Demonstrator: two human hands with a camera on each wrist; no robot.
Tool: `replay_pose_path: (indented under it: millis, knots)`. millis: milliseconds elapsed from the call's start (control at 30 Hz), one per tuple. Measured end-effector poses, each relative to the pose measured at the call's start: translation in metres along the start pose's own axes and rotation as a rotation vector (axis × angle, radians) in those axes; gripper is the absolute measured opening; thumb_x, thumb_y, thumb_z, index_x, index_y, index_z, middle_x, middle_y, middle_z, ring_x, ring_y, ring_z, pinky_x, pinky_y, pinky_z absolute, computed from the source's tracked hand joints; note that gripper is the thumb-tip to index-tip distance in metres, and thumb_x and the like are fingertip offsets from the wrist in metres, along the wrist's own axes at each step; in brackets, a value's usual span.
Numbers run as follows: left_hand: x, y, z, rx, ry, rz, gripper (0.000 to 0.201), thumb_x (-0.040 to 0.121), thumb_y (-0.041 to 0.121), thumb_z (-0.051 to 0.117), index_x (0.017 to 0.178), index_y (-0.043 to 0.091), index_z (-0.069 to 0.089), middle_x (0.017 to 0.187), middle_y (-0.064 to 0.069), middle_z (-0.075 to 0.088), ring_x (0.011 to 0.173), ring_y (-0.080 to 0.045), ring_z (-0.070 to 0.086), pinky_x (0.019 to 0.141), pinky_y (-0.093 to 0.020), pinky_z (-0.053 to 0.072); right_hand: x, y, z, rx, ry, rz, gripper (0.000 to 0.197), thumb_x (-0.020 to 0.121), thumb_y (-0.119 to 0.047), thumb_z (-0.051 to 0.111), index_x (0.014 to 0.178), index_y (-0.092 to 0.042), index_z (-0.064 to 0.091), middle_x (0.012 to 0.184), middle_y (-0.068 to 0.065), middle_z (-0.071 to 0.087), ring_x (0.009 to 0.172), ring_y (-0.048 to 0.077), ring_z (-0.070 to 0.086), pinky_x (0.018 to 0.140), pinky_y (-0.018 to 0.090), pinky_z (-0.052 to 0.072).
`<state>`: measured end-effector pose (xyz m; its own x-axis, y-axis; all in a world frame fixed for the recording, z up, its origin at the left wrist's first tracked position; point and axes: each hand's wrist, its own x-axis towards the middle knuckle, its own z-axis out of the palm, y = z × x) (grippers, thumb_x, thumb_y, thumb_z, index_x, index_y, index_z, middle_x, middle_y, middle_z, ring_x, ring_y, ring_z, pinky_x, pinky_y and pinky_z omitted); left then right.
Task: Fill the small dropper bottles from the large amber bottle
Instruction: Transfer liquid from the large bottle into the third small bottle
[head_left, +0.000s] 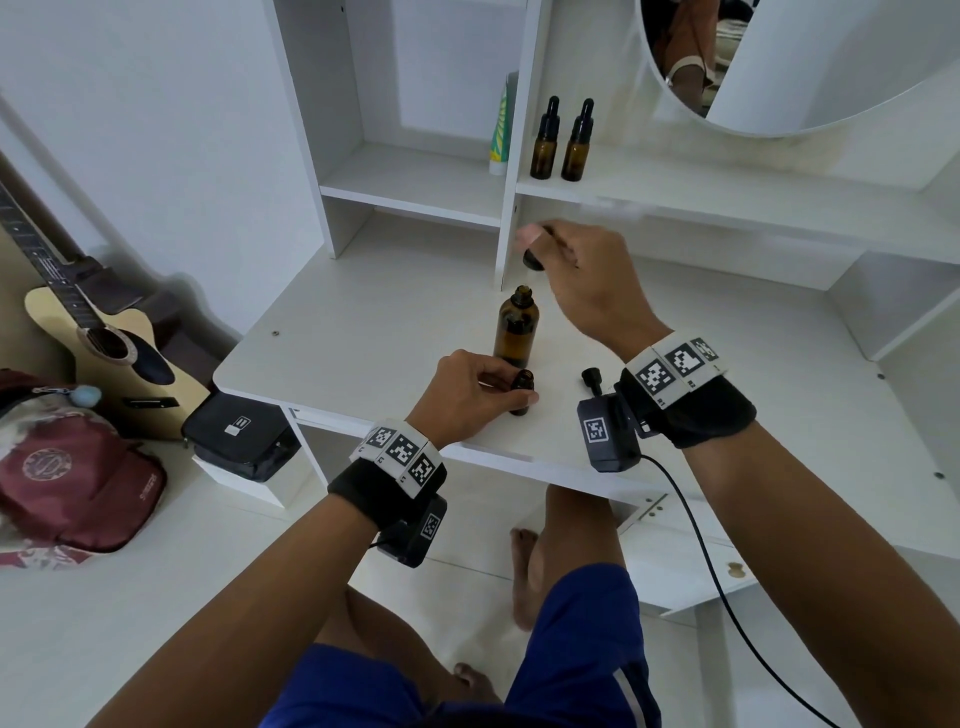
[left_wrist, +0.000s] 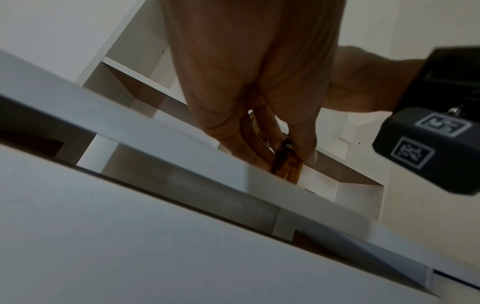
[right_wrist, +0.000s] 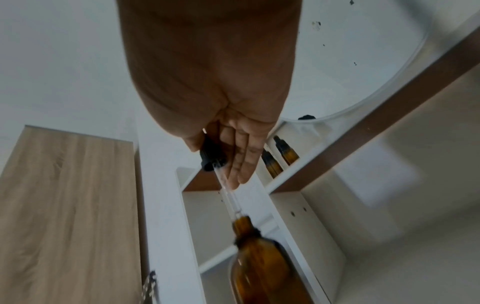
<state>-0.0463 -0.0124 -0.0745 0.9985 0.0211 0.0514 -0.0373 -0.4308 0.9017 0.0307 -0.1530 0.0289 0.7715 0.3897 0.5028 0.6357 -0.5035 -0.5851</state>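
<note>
The large amber bottle (head_left: 517, 327) (right_wrist: 262, 265) stands uncapped in the middle of the white desk (head_left: 363, 332). My right hand (head_left: 582, 270) (right_wrist: 221, 150) holds a black-capped dropper (head_left: 533, 258) (right_wrist: 211, 158) just above it, with the glass tube's tip at the bottle's mouth. Nearer to me, my left hand (head_left: 467, 389) (left_wrist: 262, 131) grips a small uncapped amber dropper bottle (head_left: 521, 391) (left_wrist: 287, 164) that stands upright on the desk. A black dropper cap (head_left: 592, 379) lies on the desk to the right of it.
Two capped small amber dropper bottles (head_left: 561, 143) (right_wrist: 279, 156) stand on the upper shelf, beside a green-and-white tube (head_left: 501, 130). A round mirror (head_left: 779, 62) hangs at the upper right. A guitar (head_left: 98, 332), a black pouch (head_left: 239, 436) and a red bag (head_left: 72, 478) lie left of the desk.
</note>
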Motion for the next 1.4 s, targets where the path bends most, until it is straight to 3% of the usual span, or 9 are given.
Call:
replay_pose_path:
  millis: [67, 267, 433, 533, 767, 933, 1000, 1400]
  knots:
    - [0.000, 0.000, 0.000, -0.012, -0.005, -0.001, 0.024, 0.074, 0.025, 0.083, 0.095, 0.016, 0.079, 0.086, 0.008, 0.075, 0.078, 0.001, 0.069, 0.078, -0.010, 0.050, 0.002, -0.007, -0.009, 0.066, 0.062, -0.028, 0.040, 0.103, -0.034, 0.045, 0.100, -0.003, 0.071, 0.089, 0.009, 0.074, 0.082, 0.022, 0.070, 0.078, 0.040, 0.055]
    - [-0.001, 0.000, 0.000, -0.024, -0.011, 0.000, 0.023, 0.074, 0.025, 0.083, 0.094, 0.015, 0.078, 0.086, 0.007, 0.076, 0.079, 0.001, 0.069, 0.080, -0.011, 0.051, -0.006, -0.023, -0.028, 0.169, 0.153, -0.082, 0.034, 0.104, -0.025, 0.046, 0.097, -0.002, 0.071, 0.086, 0.005, 0.073, 0.082, 0.013, 0.068, 0.081, 0.034, 0.055]
    - [-0.002, 0.001, 0.000, -0.020, -0.015, 0.003, 0.022, 0.075, 0.025, 0.083, 0.094, 0.016, 0.078, 0.084, 0.007, 0.076, 0.078, 0.001, 0.069, 0.080, -0.011, 0.051, -0.021, -0.021, -0.024, 0.156, 0.042, -0.074, 0.036, 0.103, -0.027, 0.047, 0.095, -0.002, 0.071, 0.081, 0.006, 0.072, 0.076, 0.017, 0.069, 0.076, 0.042, 0.056]
    - [-0.002, 0.002, 0.000, -0.023, -0.015, 0.002, 0.020, 0.075, 0.024, 0.083, 0.093, 0.016, 0.078, 0.083, 0.006, 0.076, 0.077, 0.001, 0.069, 0.078, -0.009, 0.050, -0.028, -0.017, -0.018, 0.148, -0.038, -0.018, 0.033, 0.102, -0.030, 0.048, 0.098, -0.006, 0.071, 0.082, 0.002, 0.073, 0.076, 0.010, 0.070, 0.077, 0.040, 0.058]
    - [-0.003, 0.003, 0.000, -0.025, -0.011, 0.001, 0.015, 0.076, 0.023, 0.082, 0.089, 0.016, 0.079, 0.081, 0.005, 0.076, 0.075, 0.001, 0.069, 0.072, -0.006, 0.047, -0.037, -0.013, -0.009, 0.150, -0.106, 0.059, 0.031, 0.101, -0.032, 0.050, 0.095, -0.012, 0.073, 0.081, 0.001, 0.074, 0.076, 0.012, 0.070, 0.079, 0.040, 0.057]
    - [-0.003, 0.003, 0.000, -0.012, -0.005, -0.005, 0.019, 0.075, 0.025, 0.083, 0.092, 0.018, 0.078, 0.084, 0.007, 0.076, 0.077, 0.001, 0.069, 0.075, -0.008, 0.049, -0.038, -0.010, -0.007, 0.186, -0.132, 0.059, 0.033, 0.103, -0.026, 0.048, 0.092, -0.007, 0.074, 0.078, 0.002, 0.071, 0.070, 0.003, 0.067, 0.074, 0.024, 0.056]
    - [-0.002, 0.003, 0.000, -0.007, -0.001, -0.005, 0.020, 0.074, 0.025, 0.083, 0.092, 0.019, 0.078, 0.086, 0.007, 0.076, 0.078, 0.000, 0.070, 0.075, -0.008, 0.049, -0.038, -0.011, -0.007, 0.178, -0.138, 0.043, 0.036, 0.103, -0.025, 0.046, 0.089, -0.006, 0.073, 0.077, 0.004, 0.071, 0.069, 0.003, 0.066, 0.072, 0.022, 0.055]
    - [-0.003, 0.003, 0.000, -0.009, -0.004, -0.005, 0.022, 0.074, 0.025, 0.083, 0.093, 0.015, 0.079, 0.088, 0.004, 0.076, 0.081, -0.006, 0.071, 0.086, -0.022, 0.055, -0.037, -0.008, -0.005, 0.100, -0.149, 0.008, 0.039, 0.103, -0.029, 0.047, 0.085, -0.005, 0.072, 0.073, -0.002, 0.069, 0.067, 0.010, 0.065, 0.073, 0.037, 0.056]
